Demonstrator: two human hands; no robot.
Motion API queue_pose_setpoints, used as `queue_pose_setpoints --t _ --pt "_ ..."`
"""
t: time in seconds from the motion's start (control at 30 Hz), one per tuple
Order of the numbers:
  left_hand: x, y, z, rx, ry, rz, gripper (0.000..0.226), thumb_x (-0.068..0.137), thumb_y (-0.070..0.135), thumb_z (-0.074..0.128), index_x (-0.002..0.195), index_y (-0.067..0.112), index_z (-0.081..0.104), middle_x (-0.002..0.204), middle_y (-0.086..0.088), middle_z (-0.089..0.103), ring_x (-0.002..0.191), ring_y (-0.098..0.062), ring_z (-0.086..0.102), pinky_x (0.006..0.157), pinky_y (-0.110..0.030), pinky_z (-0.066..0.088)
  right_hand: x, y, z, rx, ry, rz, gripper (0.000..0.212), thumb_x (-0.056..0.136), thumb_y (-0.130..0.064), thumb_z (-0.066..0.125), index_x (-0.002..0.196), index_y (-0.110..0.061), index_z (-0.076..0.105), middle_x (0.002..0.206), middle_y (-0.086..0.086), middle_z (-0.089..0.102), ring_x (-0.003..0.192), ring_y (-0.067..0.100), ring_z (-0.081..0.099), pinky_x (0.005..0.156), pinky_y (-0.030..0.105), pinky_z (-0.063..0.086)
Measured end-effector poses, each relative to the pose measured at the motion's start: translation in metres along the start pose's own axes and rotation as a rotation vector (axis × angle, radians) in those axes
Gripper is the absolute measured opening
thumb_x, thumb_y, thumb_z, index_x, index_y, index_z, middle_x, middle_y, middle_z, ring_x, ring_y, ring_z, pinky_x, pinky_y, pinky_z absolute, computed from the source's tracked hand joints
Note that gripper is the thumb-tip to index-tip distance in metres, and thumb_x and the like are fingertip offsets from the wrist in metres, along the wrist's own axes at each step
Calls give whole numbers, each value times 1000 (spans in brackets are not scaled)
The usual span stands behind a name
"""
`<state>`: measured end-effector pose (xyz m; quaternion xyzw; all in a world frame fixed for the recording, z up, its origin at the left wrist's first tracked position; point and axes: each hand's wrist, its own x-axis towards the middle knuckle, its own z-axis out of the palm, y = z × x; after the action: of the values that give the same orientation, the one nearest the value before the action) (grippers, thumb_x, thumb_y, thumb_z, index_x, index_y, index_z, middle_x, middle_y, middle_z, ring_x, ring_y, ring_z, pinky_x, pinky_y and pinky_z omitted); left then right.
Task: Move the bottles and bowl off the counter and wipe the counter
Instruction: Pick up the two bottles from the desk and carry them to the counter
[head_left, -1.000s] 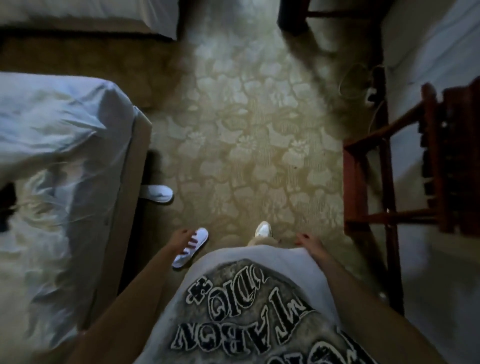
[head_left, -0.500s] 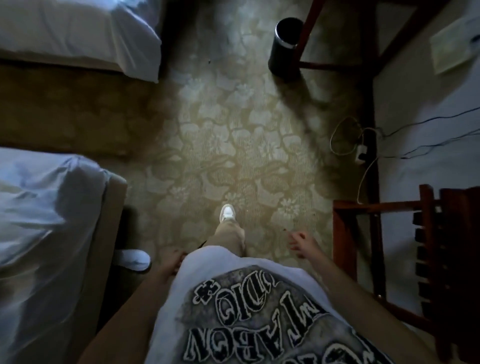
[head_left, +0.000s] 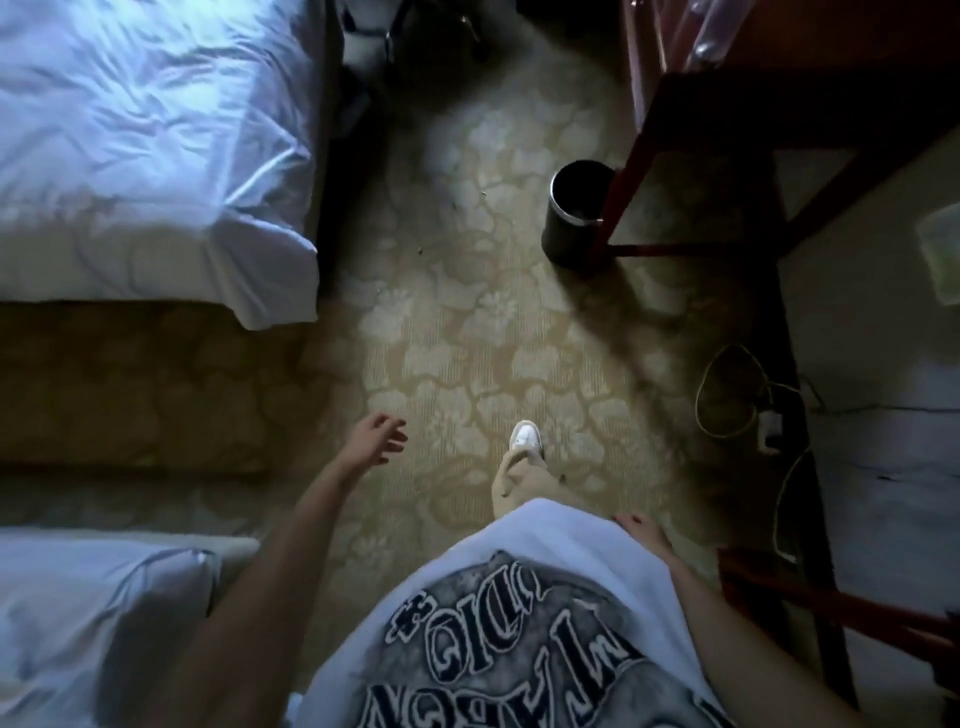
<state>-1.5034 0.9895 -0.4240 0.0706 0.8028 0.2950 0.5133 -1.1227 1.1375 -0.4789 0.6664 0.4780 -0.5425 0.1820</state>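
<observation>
Walking across the carpet (head_left: 493, 332), between 2 beds at left and dark wood furniture at right. Since 1 second ago: bin (head_left: 574, 213) risen into view and now mid-frame right, upper-left bed (head_left: 145, 156) grown large, slipper gone from view, chair slid to the lower right corner. Left hand (head_left: 375, 441) swung forward at centre-left, fingers loosely spread, holding nothing. Right hand (head_left: 641, 532) low beside the shirt hem, half hidden; fingers look relaxed and empty. No bottles, bowl or cloth visible anywhere; tabletop (head_left: 810, 47) probably the dark surface at upper right, contents unreadable. Meaning, likely: approach only, no clearing or wiping begun.
</observation>
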Motion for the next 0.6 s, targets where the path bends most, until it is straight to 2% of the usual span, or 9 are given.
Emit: queue_pose_setpoints --t 0.03,0.1,0.17,0.23,0.27,0.33,0.4,0.5,0.6 --pt "7 7 -5 -31 4 -65 15 101 22 46 98 12 56 83 -6 62 69 -19 58 60 -26 39 14 -35 -10 -22 -11 -11 35 98 -21 49 121 4 57 122 23 59 111 35 56 85 28 39" --pt "20 8 -12 -88 17 -180 13 100 21 47 94 12 54 74 -5 58 60 -17 52 55 -23 34 32 -105 -23 6 -21 -46 28 97 -22 50 111 0 60 111 22 64 95 32 59 83 32 43" --pt "39 8 -19 -156 57 -266 19 100 22 48 85 12 54 61 0 57 47 -12 50 51 -19 33 54 -180 -36 37 -10 -94 18 97 -25 50 97 -9 58 94 15 66 73 22 57 68 31 45" --pt "53 20 -28 -191 60 -316 25 100 17 48 77 10 51 50 2 50 31 -5 41 41 -12 28 71 -256 -48 44 12 -160 16 98 -29 49 90 -17 56 92 10 66 68 16 56 59 25 39" --pt "62 28 -32 -187 79 -344 25 100 15 48 76 9 52 53 0 46 28 -4 36 36 -11 25 73 -294 -53 33 16 -207 16 97 -30 48 88 -20 56 92 8 67 69 14 57 59 24 38" --pt "87 48 -42 -226 119 -375 24 100 13 48 77 7 54 58 -4 41 26 -3 33 33 -11 22 81 -364 -60 39 -8 -278 14 98 -27 47 91 -18 54 86 3 64 70 12 57 59 24 37" --pt "121 76 -57 -229 72 -393 25 101 13 44 78 6 54 56 -2 39 25 -4 31 33 -9 20 92 -422 -65 45 -19 -319 13 99 -24 46 99 -14 54 84 1 61 71 11 56 59 24 37" --pt "197 127 -83 -227 77 -378 27 100 10 43 75 6 51 53 -2 41 27 -7 35 32 -7 23 123 -474 -70 98 15 -308 16 99 -25 47 103 -13 55 87 2 61 74 13 57 59 25 39" --pt "268 213 -113 -153 73 -317 13 97 12 49 93 3 58 67 -11 54 51 -20 49 46 -18 36 143 -503 -76 206 100 -184 13 98 -21 48 101 -11 56 85 5 61 65 12 53 53 24 34"
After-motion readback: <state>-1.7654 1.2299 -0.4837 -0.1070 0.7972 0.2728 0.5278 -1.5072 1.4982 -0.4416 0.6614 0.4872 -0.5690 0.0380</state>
